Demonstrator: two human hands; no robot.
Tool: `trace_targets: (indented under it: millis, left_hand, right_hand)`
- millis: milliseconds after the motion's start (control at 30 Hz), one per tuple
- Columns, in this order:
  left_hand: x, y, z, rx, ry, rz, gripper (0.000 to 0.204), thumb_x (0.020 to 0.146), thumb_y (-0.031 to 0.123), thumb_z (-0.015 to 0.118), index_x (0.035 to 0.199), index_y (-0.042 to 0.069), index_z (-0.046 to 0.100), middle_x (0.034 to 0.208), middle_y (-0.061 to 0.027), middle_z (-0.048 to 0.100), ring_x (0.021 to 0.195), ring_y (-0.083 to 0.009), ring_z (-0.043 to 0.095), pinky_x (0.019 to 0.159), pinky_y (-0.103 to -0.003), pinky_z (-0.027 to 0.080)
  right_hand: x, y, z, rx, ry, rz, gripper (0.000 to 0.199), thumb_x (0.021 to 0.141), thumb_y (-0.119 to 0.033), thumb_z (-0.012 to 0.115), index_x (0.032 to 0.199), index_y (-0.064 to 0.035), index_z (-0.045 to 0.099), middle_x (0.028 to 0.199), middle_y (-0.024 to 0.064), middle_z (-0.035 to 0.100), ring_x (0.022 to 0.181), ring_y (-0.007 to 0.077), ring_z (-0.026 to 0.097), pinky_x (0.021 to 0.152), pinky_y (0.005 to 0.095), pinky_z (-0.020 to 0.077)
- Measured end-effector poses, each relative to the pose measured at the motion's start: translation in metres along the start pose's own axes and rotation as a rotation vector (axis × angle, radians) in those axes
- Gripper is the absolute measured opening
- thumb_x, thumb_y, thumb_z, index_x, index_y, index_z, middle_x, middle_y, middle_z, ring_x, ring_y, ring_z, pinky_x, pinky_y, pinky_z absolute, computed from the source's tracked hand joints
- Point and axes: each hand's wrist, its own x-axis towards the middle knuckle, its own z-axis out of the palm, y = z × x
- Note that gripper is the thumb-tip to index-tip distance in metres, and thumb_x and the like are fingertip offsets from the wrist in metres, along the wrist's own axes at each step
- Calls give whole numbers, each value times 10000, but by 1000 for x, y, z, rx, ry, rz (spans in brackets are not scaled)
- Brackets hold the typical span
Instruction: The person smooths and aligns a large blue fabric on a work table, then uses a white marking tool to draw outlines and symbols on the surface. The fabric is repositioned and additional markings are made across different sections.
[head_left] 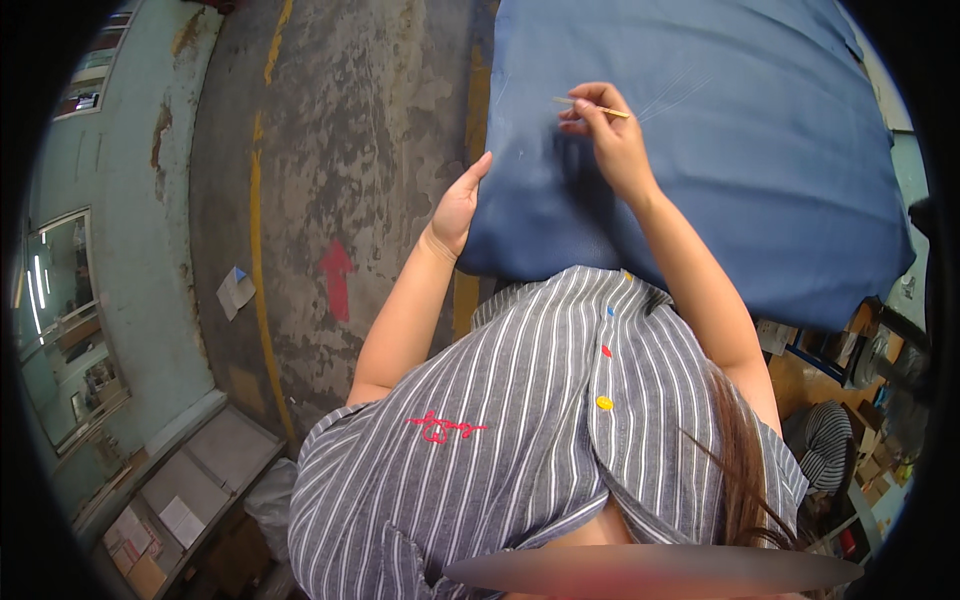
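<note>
A large blue leather-like sheet (760,150) is spread before me, with soft folds and thin pale lines on its surface. My right hand (612,140) is over its left part, fingers closed around a slim pen-like tool (614,112). The tool has a yellow shaft, and its pale, thin end points left. At the sheet's left edge, my left hand (460,212) grips the border, thumb extended along it. The other fingers of that hand are mostly hidden. Whether the tool's tip touches the sheet, I cannot tell.
Left of the sheet runs a worn grey floor (370,120) with a yellow line (257,210) and a red arrow (337,280). A grey table (215,460) with papers stands at lower left. Boxes (875,480) and a striped-clothed person (828,440) are at lower right.
</note>
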Motion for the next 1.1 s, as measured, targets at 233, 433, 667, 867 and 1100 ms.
trace_targets:
  millis: [233, 433, 667, 867, 1100]
  left_hand:
    - [-5, -5, 29, 395, 263, -9, 1043, 927, 833, 266, 1609, 51, 165, 1616, -142, 313, 1478, -272, 340, 1201, -405, 329]
    - [-5, -6, 32, 421, 299, -28, 1140, 859, 904, 241, 1617, 59, 132, 1621, -171, 297, 1475, -307, 350, 1191, -464, 350]
    - [-6, -6, 37, 451, 297, -33, 1213, 798, 958, 189, 1624, 75, 98, 1643, -155, 250, 1498, -298, 301, 1204, -458, 324]
    - [-5, -6, 40, 456, 307, -27, 1241, 780, 972, 186, 1623, 65, 101, 1643, -149, 253, 1496, -296, 304, 1213, -451, 302]
    - [-5, -6, 34, 429, 325, 1, 1255, 774, 976, 188, 1617, 48, 133, 1626, -159, 289, 1477, -293, 338, 1210, -446, 306]
  right_hand:
    - [76, -11, 1, -158, -99, 0, 289, 1063, -211, 480, 1208, -18, 640, 1209, 85, 664, 1124, 180, 649, 962, 343, 518]
    - [106, 5, 21, -358, -104, -4, 304, 1051, -213, 477, 1164, -11, 674, 1064, 83, 726, 1005, 166, 676, 899, 305, 522]
    - [97, 5, 10, -476, -16, 5, 289, 1015, -193, 485, 1070, 2, 692, 931, 89, 736, 859, 159, 675, 821, 300, 536]
    - [57, 1, 6, -509, -70, 32, 275, 1031, -172, 481, 1068, 8, 685, 935, 88, 723, 917, 160, 678, 875, 299, 530]
    - [-5, -10, 14, -460, -121, 45, 238, 1017, -142, 498, 1014, 23, 670, 873, 110, 719, 868, 176, 686, 824, 308, 521]
